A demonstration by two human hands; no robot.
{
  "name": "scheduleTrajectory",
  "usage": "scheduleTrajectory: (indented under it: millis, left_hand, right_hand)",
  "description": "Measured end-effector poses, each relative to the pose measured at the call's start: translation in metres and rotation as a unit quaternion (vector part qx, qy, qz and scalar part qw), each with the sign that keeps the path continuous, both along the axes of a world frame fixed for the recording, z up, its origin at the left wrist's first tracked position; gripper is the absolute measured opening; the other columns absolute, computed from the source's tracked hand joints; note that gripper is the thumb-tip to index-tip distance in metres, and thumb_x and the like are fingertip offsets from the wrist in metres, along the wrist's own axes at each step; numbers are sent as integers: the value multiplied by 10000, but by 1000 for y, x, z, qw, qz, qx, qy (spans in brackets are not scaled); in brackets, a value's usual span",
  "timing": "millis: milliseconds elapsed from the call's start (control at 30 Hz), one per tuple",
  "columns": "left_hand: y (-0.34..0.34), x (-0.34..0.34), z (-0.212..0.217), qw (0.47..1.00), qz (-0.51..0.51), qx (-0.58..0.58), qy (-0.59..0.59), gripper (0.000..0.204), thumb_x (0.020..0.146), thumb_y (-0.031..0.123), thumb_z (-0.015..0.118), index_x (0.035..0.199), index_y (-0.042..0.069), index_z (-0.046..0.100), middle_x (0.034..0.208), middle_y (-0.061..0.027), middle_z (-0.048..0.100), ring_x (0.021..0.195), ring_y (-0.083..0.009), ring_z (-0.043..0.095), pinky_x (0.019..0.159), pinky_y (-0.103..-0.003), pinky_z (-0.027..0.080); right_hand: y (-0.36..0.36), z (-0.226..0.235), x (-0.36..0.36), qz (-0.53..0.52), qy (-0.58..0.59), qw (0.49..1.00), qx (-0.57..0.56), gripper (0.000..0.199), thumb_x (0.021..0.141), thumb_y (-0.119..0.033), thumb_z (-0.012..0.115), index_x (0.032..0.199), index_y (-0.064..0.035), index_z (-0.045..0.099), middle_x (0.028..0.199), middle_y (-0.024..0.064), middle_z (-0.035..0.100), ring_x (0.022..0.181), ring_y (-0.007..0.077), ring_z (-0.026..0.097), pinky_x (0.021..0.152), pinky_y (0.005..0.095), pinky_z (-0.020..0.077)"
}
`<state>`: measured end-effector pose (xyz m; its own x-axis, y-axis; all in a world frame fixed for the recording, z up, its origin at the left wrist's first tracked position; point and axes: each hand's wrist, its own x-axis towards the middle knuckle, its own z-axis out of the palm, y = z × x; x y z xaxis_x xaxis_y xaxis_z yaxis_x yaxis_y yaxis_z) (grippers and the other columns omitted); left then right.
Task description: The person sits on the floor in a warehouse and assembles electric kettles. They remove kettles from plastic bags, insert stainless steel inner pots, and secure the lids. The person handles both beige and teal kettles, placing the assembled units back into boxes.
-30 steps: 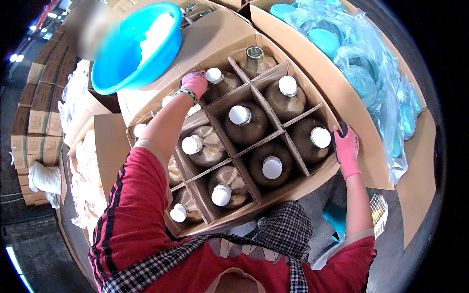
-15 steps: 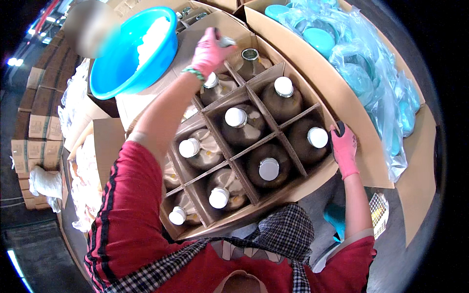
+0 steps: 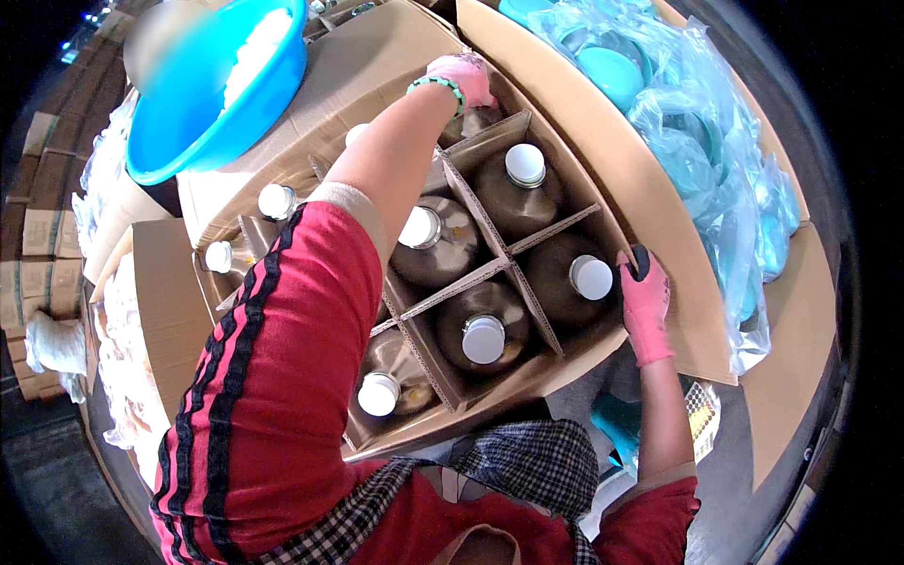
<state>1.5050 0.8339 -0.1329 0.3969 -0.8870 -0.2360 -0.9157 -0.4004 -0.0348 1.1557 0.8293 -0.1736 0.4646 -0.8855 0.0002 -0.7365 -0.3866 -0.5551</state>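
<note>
A cardboard box (image 3: 574,369) with cardboard dividers holds several large glass bottles (image 3: 499,334), most with white screw caps (image 3: 482,339). At the box's far corner, my left hand (image 3: 464,77) in a pink glove is closed over the mouth of a bottle (image 3: 474,122). Its fingers curl down around the neck, and the cap in them is hidden beneath the glove. My right hand (image 3: 646,306), also gloved in pink with dark fingertips, grips the box's right edge beside a capped bottle. My left arm covers part of the box's left compartments.
A blue basin (image 3: 179,160) with white pieces inside stands at the far left, near an opened flap. To the right, another carton (image 3: 683,282) holds turquoise lidded items (image 3: 612,75) in clear plastic bags. Stacked cartons (image 3: 42,240) line the left side.
My left hand has moved from above the box's far edge, a small whitish cap in its fingers, down onto the uncapped bottle. The right hand still grips the box edge.
</note>
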Motion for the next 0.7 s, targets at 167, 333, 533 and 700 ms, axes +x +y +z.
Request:
scheduleTrajectory:
  millis: [167,333,533,700]
  left_hand:
    - [0,-4,-17,995,49,-84,-32,430,778,417,475,910,28,603,935,-130,603,902,-248,570,792,-351,446]
    - [31,-2,-21,983,42,-179,-18,670,717,528,522,1188,63,415,1178,-221,411,1086,-361,415,881,-405,378]
    - [140,8,50,824,170,-422,339,296,817,260,544,975,10,531,769,-1,551,664,-85,482,627,-224,402]
    - [272,30,37,892,254,-200,315,259,774,232,486,643,27,572,560,-27,534,533,-106,494,533,-274,412]
  right_hand:
    - [-1,-1,0,-3,-5,1000,-10,348,783,-323,523,935,-12,559,859,177,579,825,320,552,726,378,425]
    - [-1,3,3,4,5,1000,5,327,782,-320,522,896,-16,562,849,178,579,811,324,552,712,381,425]
    - [-3,-2,-1,-4,-32,999,-7,295,770,-317,530,833,-31,562,785,182,579,750,337,557,671,390,425]
    - [-2,-1,1,8,-7,1000,-14,312,769,-348,510,796,-43,566,780,186,579,744,346,557,661,402,430]
